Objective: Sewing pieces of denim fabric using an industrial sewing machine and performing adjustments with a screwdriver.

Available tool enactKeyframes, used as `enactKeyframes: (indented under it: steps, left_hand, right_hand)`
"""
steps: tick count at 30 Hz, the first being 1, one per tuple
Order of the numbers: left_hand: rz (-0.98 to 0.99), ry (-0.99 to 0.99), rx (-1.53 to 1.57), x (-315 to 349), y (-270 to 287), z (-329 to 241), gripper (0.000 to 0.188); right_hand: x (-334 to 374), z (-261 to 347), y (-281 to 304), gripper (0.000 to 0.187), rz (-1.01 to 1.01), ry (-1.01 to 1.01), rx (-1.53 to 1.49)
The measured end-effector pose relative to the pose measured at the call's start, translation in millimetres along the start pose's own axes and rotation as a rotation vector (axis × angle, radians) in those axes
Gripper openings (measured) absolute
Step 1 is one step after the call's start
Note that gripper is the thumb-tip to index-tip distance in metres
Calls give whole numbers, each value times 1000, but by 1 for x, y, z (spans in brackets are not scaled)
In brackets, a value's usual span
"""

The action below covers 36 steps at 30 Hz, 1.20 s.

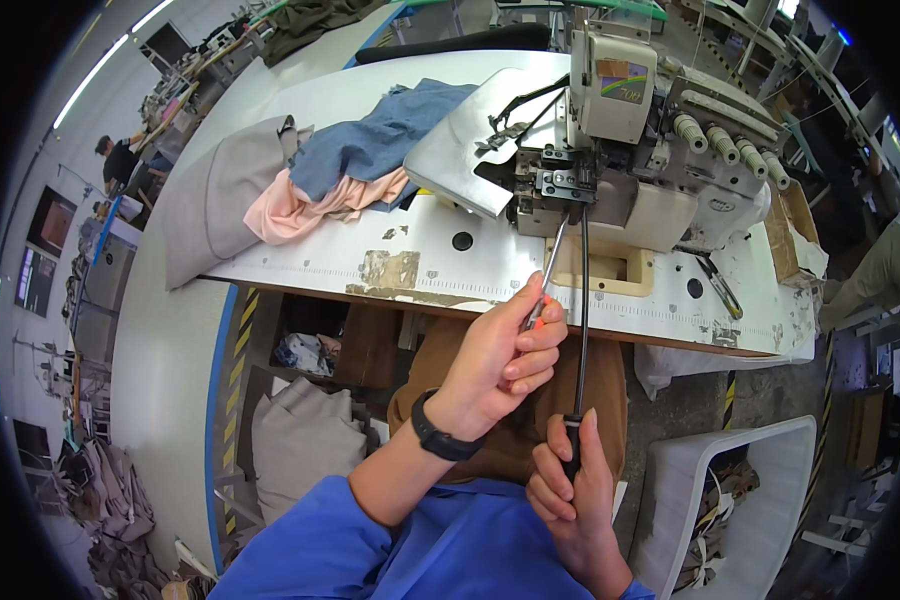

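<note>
My right hand (573, 490) is closed around the black handle of a long screwdriver (583, 320). Its dark shaft runs up to the needle area of an overlock sewing machine (615, 90). Beside it, my left hand (510, 355) is closed on a slim silver tool with an orange-red handle (556, 262); its kind is unclear. The silver shaft also reaches the machine's metal parts below the presser area (562, 180). Both tips are too small to make out there. A shiny metal plate (460, 150) juts out at the machine's left.
Grey, blue and pink fabrics (345, 160) lie on the white table (320, 262), left of the machine. Thread snips (722, 288) and a cardboard box (790, 230) are at the right. A white bin (660, 500) with cloth scraps stands below. Folded grey fabric (310, 450) sits under the table.
</note>
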<state>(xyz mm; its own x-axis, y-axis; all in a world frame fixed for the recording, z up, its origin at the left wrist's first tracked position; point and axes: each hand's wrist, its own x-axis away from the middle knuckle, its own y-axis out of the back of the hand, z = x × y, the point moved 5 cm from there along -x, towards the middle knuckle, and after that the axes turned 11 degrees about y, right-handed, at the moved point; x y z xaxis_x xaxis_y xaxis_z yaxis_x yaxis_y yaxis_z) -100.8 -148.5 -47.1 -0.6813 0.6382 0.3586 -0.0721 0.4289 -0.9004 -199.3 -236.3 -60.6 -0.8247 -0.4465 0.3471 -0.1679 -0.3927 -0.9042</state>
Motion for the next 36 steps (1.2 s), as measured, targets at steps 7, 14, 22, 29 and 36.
enactKeyframes:
  steps: [7,14,22,29,36]
  left_hand:
    - [-60,-205,-246,-10,14,6,37]
    - [-165,-343,-605,23,44,78,39]
    - [-725,-933,-1513,46,32,-29,79]
    - [-470,-996,-1287,10,51,-155,112]
    - [-546,-1103,-1054,-28,40,-111,111]
  right_hand:
    - [-6,2,1,39,38,48,58]
    - [16,3,46,17,-51,584,1188]
    - [34,57,76,18,-323,743,857]
    - [35,206,86,13,-608,869,1387]
    - [-3,287,74,13,-604,1034,1930]
